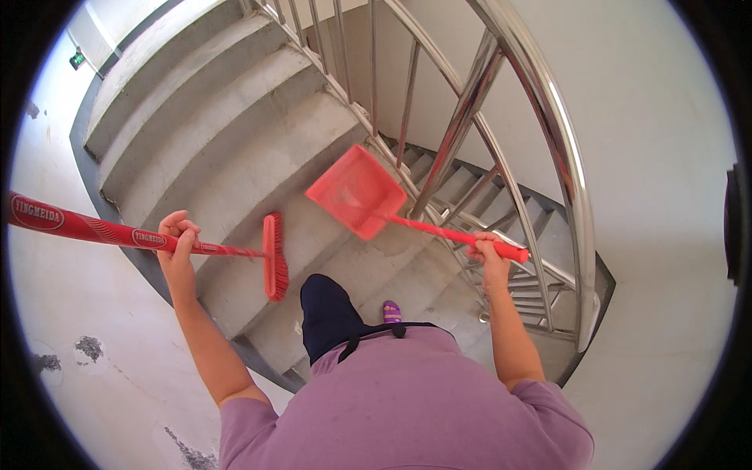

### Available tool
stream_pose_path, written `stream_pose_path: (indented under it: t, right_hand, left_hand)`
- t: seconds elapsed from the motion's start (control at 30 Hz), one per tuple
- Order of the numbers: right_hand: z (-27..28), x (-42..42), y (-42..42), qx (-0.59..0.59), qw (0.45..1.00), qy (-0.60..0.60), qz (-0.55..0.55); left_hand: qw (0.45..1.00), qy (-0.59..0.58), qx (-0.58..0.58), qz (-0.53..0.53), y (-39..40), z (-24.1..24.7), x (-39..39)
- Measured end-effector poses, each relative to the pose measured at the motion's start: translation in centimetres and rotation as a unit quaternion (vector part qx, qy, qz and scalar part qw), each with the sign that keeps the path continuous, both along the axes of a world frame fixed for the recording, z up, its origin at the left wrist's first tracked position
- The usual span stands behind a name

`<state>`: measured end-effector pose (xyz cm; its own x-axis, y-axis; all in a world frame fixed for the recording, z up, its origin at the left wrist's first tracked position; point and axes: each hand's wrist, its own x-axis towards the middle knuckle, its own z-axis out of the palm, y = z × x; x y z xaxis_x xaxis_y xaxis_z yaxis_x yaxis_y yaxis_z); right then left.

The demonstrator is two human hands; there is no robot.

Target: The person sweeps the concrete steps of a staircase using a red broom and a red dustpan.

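Observation:
My left hand point(178, 241) grips the red handle of a broom point(88, 229), which bears a maker's name. Low over the concrete steps, the red broom head point(275, 257) has its bristles turned to the right; whether they touch the step I cannot tell. In my right hand point(490, 258) is the red handle of a plastic dustpan point(358, 191). Its pan is in front of me beside the foot of the railing, with its open edge towards the upper left. Some dusty marks show inside the pan.
Concrete steps point(258, 153) rise to the upper left. A stainless-steel railing point(458, 117) curves along the right, with a lower flight point(464, 188) behind it. White walls point(652, 194) with peeling patches point(89, 349) flank the stairs. One foot in a purple sandal point(392, 312) stands below me.

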<state>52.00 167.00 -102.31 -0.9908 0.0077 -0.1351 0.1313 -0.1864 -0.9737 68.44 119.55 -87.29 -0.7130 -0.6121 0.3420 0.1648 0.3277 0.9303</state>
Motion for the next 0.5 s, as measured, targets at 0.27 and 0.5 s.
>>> stream_pose_path:
  t: [0.27, 0.5]
  right_hand:
    - [0.3, 4.2, 2.5, -0.005, 0.998, -0.043, -0.039]
    - [-0.3, 6.1, 4.7, 0.028, 0.999, -0.012, -0.033]
  left_hand:
    - [1.000, -0.002, 0.004, -0.013, 1.7, -0.3, 0.2]
    - [1.000, -0.006, -0.006, -0.018, 2.8, -0.9, -0.8]
